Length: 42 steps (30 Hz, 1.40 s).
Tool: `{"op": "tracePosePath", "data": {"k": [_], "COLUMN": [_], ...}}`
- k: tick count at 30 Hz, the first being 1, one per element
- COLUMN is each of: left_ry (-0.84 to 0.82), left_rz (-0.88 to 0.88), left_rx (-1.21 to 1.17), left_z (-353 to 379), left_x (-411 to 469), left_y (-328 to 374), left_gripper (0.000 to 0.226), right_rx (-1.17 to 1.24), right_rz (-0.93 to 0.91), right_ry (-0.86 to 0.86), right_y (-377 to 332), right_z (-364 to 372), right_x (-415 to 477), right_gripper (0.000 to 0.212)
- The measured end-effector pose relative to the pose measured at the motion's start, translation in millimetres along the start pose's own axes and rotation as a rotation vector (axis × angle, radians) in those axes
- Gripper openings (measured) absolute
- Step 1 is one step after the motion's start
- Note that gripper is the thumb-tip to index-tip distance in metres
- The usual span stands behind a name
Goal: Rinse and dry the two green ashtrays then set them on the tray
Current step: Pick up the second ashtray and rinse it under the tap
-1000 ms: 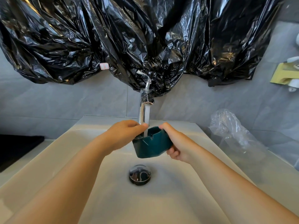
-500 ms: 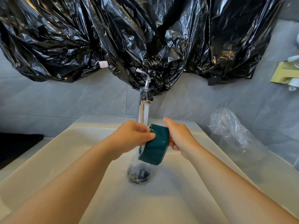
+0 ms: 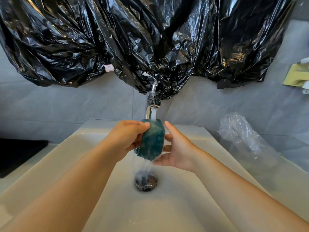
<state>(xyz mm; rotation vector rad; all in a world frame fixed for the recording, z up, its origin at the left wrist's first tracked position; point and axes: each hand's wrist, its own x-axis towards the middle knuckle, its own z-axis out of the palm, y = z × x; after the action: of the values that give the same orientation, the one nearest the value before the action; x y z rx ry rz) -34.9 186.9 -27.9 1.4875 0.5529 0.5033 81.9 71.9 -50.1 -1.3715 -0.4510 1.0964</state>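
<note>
A dark green ashtray (image 3: 152, 141) stands on edge under the running tap (image 3: 151, 111), its flat underside toward me, with water sheeting over it. My left hand (image 3: 127, 138) grips its left side, fingers curled round the rim. My right hand (image 3: 178, 149) is beside its right edge with fingers spread and straight, fingertips touching or just off the ashtray. Water falls from the ashtray to the drain (image 3: 146, 181). Only one ashtray is in view, and no tray shows.
The white sink basin (image 3: 66, 164) fills the lower view. Black plastic sheeting (image 3: 150, 39) hangs over the wall above the tap. A clear plastic bag (image 3: 242, 136) lies on the counter at right, a black mat (image 3: 18, 153) at left, and a yellow-green item (image 3: 296, 76) on the right wall.
The ashtray has been turned from mouth-up to on edge, underside toward me, under the stream. My right hand has let go and opened beside it; my left keeps its grip.
</note>
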Motion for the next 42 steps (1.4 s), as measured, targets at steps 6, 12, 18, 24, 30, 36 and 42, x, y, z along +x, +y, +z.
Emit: {"op": "tracePosePath", "data": {"k": [6,12,18,24,30,36,42], "left_ry": [-0.110,-0.135,-0.090,-0.091,-0.113,-0.054,-0.010], "left_rz": [-0.003,-0.106,-0.154,-0.074,-0.114,-0.179,-0.115], "left_rx": [0.007,-0.022,-0.092,-0.029,-0.007,-0.118,-0.084], "left_z": [1.0,2.7,0.9,4.1,2.6,2.6,5.3], "left_x": [-0.4,-1.8,-2.1,-2.1,-1.1,-1.3,0.7], "left_y": [0.2,2.9,3.4,2.0,2.8,3.1,1.8], "left_gripper": [0.024,0.021,0.022,0.021,0.023,0.025,0.026], "right_rx": [0.169,0.009,-0.059,0.046,-0.030,-0.144,-0.087], "right_rz": [0.045,-0.024,-0.105,0.003,-0.071,-0.149,0.014], "right_ry": [-0.070,0.029,0.005,-0.033,-0.008,-0.018,-0.042], "right_y": [1.0,2.9,3.4,0.0,2.4,3.8,1.3], "right_z": [-2.7,-1.0,-0.4,-4.8,-1.4,-1.8,-5.6], "right_x": [2.6,0.8,5.2,4.8,2.2,3.8,8.0], "right_gripper": [0.075,0.056,0.050,0.075,0.058,0.033,0.073]}}
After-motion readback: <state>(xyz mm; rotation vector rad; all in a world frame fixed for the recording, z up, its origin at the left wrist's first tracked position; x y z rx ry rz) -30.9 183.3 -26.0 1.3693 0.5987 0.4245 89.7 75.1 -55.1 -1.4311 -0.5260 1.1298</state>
